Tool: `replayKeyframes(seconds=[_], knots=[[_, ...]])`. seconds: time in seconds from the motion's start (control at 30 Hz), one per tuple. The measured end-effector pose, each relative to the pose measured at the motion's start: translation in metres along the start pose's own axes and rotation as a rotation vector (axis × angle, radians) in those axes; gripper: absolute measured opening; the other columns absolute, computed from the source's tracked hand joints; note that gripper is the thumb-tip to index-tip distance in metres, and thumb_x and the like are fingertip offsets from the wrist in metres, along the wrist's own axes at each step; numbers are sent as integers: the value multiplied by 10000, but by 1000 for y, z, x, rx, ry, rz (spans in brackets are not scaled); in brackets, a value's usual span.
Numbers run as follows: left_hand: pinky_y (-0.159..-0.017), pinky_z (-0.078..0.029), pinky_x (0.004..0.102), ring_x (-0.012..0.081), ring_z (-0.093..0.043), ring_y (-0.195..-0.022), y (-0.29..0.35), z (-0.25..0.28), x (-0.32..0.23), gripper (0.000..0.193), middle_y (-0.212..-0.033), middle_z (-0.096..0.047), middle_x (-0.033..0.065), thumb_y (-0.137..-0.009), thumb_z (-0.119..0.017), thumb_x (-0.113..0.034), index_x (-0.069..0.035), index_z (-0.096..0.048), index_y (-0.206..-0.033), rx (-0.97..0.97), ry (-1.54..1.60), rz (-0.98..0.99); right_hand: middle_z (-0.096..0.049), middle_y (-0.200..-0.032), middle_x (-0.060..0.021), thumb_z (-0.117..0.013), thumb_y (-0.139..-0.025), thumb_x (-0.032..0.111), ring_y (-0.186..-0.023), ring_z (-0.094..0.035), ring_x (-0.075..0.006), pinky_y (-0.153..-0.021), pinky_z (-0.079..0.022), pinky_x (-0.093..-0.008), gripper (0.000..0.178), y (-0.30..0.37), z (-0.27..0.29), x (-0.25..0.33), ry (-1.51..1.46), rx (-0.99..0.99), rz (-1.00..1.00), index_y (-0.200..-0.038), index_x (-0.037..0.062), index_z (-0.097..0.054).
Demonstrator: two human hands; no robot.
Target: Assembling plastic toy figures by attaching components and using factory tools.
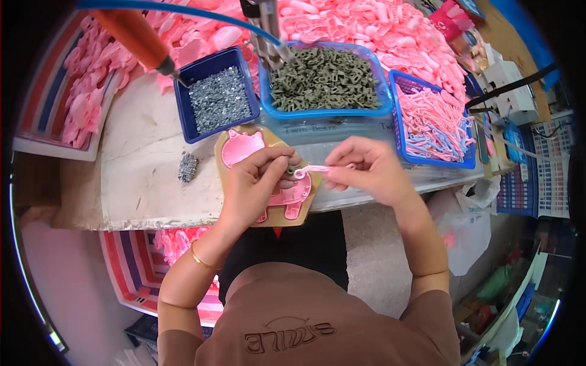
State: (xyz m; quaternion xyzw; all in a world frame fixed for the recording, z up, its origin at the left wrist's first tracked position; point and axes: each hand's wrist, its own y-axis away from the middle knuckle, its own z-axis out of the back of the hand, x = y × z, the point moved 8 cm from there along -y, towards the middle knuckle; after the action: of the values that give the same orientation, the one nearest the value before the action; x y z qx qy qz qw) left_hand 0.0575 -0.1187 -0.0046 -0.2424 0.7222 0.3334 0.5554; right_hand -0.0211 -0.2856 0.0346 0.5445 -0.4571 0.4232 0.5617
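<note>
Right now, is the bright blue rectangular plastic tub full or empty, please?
Nearly full: small olive-green pieces hide the floor of the bright blue tub and heap toward its rim.

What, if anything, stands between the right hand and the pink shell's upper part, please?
The left hand does: its fingers lie over the shell, between its upper part and the right hand. The held pink piece also spans part of that gap.

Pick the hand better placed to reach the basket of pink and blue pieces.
Right hand, likely: it's nearer that basket, though it pinches a pink looped piece. The left hand sits farther off, over the pink shell.
</note>
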Motion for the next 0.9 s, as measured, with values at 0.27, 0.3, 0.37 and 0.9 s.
replayKeyframes(seconds=[0.27, 0.3, 0.37, 0.9], knots=[[-808, -593, 268, 145, -692, -940, 9, 2, -3, 273, -1114, -697, 140, -1021, -538, -105, 62, -612, -1224, -77, 58, -10, -720, -890, -103, -688, -904, 10, -782, -687, -114, -677, -549, -228, 114, -1, -20, -14, 42, -109, 96, -1000, -30, -643], [-808, -593, 268, 145, -692, -940, 9, 0, -1, 273, -1114, -697, 140, -1021, -538, -105, 62, -612, -1224, -79, 60, -9, -721, -893, -106, -686, -906, 10, -796, -689, -115, -688, -553, -231, 103, 2, -21, -11, 104, -178, 114, -990, -35, -648], [-812, -591, 263, 149, -699, -923, 11, 2, -3, 271, -1109, -700, 142, -1019, -540, -99, 71, -611, -1218, -151, -7, -60, -723, -896, -108, -684, -908, 11, -810, -692, -116, -698, -557, -234, 93, 7, -25, -10, 167, -249, 132, -980, -40, -654], [-702, -564, 223, 102, -681, -781, 16, 5, -20, 293, -1002, -705, 84, -1021, -525, -116, 43, -625, -1246, 71, -35, -27, -672, -867, -74, -737, -816, 30, -761, -628, -183, -690, -508, -320, 250, 3, -49, 17, 565, -16, 469, -1065, 49, -720]])
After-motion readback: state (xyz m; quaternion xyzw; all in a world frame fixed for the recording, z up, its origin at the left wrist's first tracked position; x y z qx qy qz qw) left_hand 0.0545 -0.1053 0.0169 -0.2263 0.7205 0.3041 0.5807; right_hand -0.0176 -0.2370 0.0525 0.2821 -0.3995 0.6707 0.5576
